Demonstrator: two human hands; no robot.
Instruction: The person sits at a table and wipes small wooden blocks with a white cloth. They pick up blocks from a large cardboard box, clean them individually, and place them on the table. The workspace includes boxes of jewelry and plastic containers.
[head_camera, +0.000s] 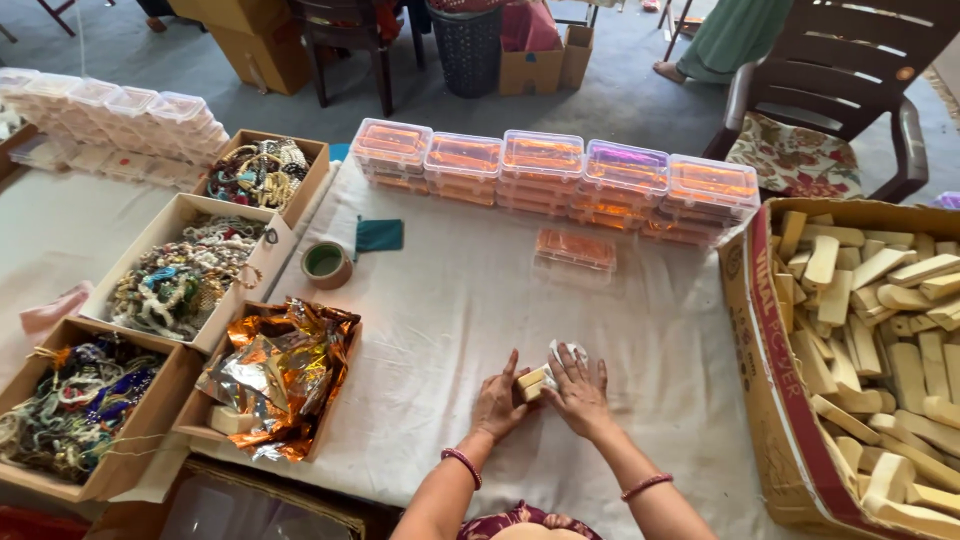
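Observation:
My left hand (498, 403) and my right hand (578, 392) rest on the white tablecloth (450, 310) near the front edge. Between them they press on a small pale wooden block (532, 381) that lies on a piece of white wrapping (568, 352). Both hands have fingers spread over the block and the wrap. Each wrist wears a thin bangle.
A large cardboard box (760, 350) of pale wooden blocks stands at the right. Stacked clear plastic cases (545, 165) with orange contents line the back, one single case (574, 249) in front. At the left are boxes of beaded jewellery (185, 275), an orange foil box (280, 375) and a tape roll (326, 263).

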